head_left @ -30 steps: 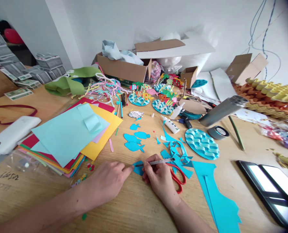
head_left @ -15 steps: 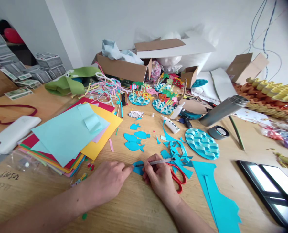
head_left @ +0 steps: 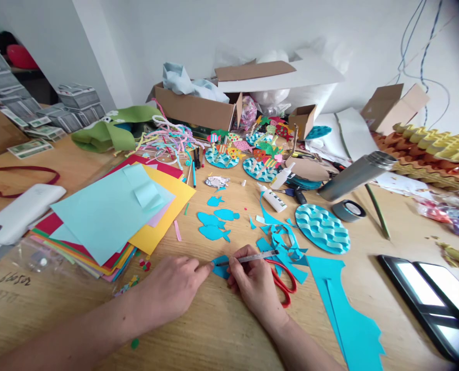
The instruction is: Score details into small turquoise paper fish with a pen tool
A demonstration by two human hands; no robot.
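A pen is gripped in my right hand, its tip on a blue paper cutout. My left hand has its fingers curled together, and the fingertips hold down the cutout's left end. My right hand covers part of the cutout, so its full outline is hidden. Just beyond lie several blue paper fish and a white paper fish with drawn lines. Red-handled scissors rest beside my right hand, their blades out of sight among blue paper scraps.
Coloured paper sheets are stacked at left. On the right are a large blue paper offcut, a wavy blue disc, a glue bottle, a metal flask and a black-framed device. Decorated fish models stand behind.
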